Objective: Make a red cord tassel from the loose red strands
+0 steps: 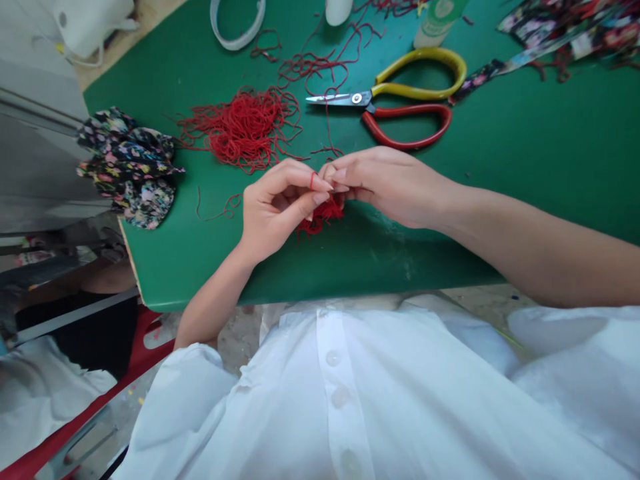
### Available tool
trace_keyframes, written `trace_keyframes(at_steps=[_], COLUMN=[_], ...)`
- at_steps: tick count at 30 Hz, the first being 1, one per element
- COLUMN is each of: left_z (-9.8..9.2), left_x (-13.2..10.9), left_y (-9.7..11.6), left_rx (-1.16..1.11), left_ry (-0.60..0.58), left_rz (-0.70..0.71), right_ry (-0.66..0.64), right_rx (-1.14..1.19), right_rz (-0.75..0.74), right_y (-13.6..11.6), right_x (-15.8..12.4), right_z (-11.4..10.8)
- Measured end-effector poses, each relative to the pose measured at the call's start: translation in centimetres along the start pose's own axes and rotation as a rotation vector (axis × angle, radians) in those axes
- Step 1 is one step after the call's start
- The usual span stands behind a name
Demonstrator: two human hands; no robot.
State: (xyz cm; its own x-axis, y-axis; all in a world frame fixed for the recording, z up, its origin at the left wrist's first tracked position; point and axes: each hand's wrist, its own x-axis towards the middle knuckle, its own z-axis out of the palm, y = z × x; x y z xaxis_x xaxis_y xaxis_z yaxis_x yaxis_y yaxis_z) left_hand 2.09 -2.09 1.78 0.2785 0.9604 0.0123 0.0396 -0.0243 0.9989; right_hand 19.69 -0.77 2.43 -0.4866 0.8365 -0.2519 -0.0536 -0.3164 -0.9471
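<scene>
Left hand (276, 208) and right hand (395, 188) pinch red thread (321, 217); bottle (439, 21) label unreadable.

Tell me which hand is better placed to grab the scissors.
Right, probably. The right hand lies just below the scissors, handles on its side; the left hand is farther off. Both pinch the red thread tuft.

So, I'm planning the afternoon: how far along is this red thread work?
Early, it seems. Done: a thread loop sits round a finger of the left hand. In hand: it and the right hand pinch a small red bundle. Left: the big red tangle.
</scene>
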Motion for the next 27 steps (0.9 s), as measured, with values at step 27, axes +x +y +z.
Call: trace_keyframes(at_steps=[27], left_z=[-0.6], left_x=[1.6], left_y=[1.3], left_rx=[-0.469], left_ry=[0.117], left_rz=[-0.351], right_ry=[0.091], right_rx=[0.465], right_rz=[-0.100], right_y=[-1.7], right_x=[0.0], right_z=[-0.7])
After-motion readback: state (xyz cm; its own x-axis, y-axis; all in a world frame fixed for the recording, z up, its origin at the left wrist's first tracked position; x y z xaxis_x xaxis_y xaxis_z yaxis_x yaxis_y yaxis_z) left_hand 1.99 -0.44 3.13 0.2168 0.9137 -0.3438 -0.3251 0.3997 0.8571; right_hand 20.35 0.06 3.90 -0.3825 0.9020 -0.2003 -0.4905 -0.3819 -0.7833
